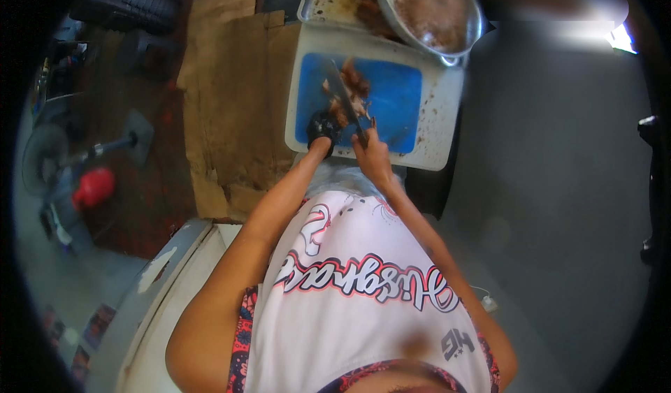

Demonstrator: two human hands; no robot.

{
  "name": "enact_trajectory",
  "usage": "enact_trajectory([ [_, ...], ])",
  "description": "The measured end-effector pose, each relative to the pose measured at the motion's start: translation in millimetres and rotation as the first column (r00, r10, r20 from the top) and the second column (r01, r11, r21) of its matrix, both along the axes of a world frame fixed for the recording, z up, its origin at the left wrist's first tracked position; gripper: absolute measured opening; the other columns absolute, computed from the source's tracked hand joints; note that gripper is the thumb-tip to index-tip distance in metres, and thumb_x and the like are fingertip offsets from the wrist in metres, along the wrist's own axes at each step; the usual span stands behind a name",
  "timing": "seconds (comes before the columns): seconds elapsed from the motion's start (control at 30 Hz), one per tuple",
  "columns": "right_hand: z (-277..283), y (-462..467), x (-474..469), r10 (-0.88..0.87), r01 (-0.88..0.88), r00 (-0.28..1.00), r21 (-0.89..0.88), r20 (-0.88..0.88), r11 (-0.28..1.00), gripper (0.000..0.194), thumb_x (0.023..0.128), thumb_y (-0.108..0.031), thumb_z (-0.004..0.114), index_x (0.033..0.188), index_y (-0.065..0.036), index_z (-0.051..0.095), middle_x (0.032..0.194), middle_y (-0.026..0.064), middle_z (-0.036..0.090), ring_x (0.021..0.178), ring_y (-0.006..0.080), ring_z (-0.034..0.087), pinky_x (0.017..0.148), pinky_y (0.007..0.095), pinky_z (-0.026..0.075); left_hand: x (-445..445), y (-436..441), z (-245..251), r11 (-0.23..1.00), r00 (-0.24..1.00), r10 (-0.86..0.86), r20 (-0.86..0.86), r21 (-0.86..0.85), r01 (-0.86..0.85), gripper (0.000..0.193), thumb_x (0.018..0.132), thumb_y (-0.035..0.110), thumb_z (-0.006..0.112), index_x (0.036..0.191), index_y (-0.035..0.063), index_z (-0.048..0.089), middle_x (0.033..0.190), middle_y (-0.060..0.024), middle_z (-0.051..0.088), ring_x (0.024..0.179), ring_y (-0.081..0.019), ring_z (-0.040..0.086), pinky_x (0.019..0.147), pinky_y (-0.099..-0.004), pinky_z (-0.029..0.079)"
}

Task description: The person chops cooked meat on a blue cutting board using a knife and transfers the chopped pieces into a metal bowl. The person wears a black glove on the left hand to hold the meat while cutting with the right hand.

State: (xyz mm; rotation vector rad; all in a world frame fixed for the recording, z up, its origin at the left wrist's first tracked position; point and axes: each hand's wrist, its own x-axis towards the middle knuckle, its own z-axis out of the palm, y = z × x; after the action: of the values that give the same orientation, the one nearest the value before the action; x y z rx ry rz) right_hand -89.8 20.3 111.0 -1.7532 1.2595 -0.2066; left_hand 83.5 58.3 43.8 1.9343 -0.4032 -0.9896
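My right hand (373, 157), bare, grips the handle of a long knife (343, 90). Its blade points away from me and slants left over pieces of browned, cooked meat (357, 81). The meat lies on a blue cutting board (396, 97), which sits on a larger white plastic board or tray (443, 110). In a black glove, my left hand (323, 127) holds the near left end of the meat, close beside the blade. Blur hides the exact position of its fingers.
Behind the boards stand a metal tray (318, 13) with browned meat pieces and a metal pot (461, 47) of brown food overlapping its right side. Flattened cardboard (241, 99) covers the left. Farther left are a fan (47, 160) and a red container (95, 187).
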Motion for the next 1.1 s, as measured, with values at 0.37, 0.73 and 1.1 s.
enact_trajectory([
  [0.37, -15.9, -15.4, 15.9, 0.058, -0.057, 0.994, 0.009, -0.094, 0.998, 0.029, 0.098, -0.020, 0.070, 0.111, 0.000, 0.054, 0.096, 0.0388, 0.070, 0.098, 0.0604, 0.066, 0.088, 0.0659, 0.052, 4.1, -1.2, -37.5, 0.963, 0.957, -0.254, 0.137, 0.125, 0.238, 0.027, 0.094, 0.019, 0.071, 0.118, 0.0049, 0.071, 0.119, -0.0224, 0.072, 0.108, -0.0404, 0.068, 0.090, -0.0468, 0.055],
  [0.73, -45.5, -6.7, 15.1, 0.116, -0.120, 0.982, -0.019, -0.148, 0.993, 0.034, 0.098, -0.025, 0.072, 0.111, 0.002, 0.055, 0.087, 0.0306, 0.071, 0.081, 0.0503, 0.071, 0.077, 0.0534, 0.057, 10.6, -3.0, -11.9, 0.991, 0.974, -0.111, -0.198, 0.046, 0.123, 0.033, 0.102, 0.020, 0.066, 0.131, 0.0061, 0.070, 0.117, -0.0095, 0.074, 0.101, -0.0192, 0.067, 0.087, -0.0373, 0.056],
  [1.1, 341.8, -44.2, 48.1, -0.653, -0.274, -0.018, 0.625, 0.757, 0.731, 0.020, 0.114, -0.033, 0.049, 0.106, -0.015, 0.048, 0.060, 0.0000, 0.037, 0.043, 0.0131, 0.036, 0.044, 0.0367, 0.046, 14.4, -11.7, -33.0, 0.996, 0.962, -0.062, -0.267, -0.072, 0.044, 0.029, 0.101, 0.022, 0.067, 0.121, 0.0014, 0.072, 0.100, -0.0102, 0.073, 0.084, -0.0235, 0.068, 0.073, -0.0418, 0.055],
])
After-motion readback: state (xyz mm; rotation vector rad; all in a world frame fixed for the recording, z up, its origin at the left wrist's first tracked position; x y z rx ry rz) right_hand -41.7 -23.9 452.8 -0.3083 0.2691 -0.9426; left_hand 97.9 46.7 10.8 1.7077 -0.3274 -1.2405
